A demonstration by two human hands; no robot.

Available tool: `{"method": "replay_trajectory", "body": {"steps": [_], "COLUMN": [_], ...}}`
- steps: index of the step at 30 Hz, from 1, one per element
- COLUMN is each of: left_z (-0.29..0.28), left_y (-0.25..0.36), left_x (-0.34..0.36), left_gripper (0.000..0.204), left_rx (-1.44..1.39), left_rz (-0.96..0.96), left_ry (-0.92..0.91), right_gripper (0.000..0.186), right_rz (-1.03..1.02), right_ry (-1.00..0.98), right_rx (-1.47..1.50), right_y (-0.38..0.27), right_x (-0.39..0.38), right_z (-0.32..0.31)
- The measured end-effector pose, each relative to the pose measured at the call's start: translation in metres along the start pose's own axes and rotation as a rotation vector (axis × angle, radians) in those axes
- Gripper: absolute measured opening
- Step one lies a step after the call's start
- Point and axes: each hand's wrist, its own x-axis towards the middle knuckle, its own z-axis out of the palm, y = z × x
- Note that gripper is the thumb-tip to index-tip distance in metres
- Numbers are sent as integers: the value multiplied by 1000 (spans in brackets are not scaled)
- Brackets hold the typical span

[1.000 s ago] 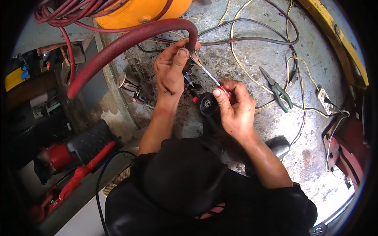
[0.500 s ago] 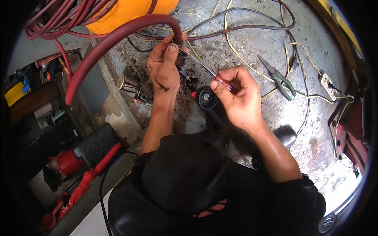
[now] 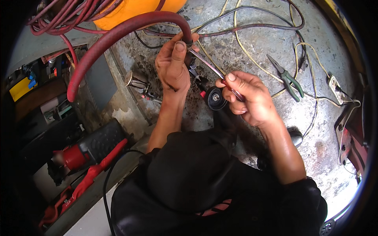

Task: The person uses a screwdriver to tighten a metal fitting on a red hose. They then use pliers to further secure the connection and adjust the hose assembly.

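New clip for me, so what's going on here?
A person's left hand holds the end of a thick red hose, which arches up and back to the left. The right hand grips a screwdriver, its tip at the hose's end; the exact contact is too small to make out. Green-handled pliers lie on the grey floor to the right, out of either hand, near a white power strip.
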Motion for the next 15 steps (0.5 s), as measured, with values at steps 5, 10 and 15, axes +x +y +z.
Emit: {"method": "replay_trajectory", "body": {"steps": [5, 10, 15], "left_z": [-6, -1, 6], "left_y": [-8, -4, 2], "left_x": [2, 1, 2], "left_gripper": [34, 32, 31], "left_rx": [-17, 28, 94], "left_rz": [-7, -13, 0], "left_ry": [12, 20, 30], "right_gripper": [16, 21, 23], "right_rz": [-502, -1114, -704], "right_ry": [208, 476, 388], "right_rx": [-293, -1242, -754], "right_y": [14, 13, 20], "right_x": [6, 5, 2], "right_z": [12, 5, 13]}}
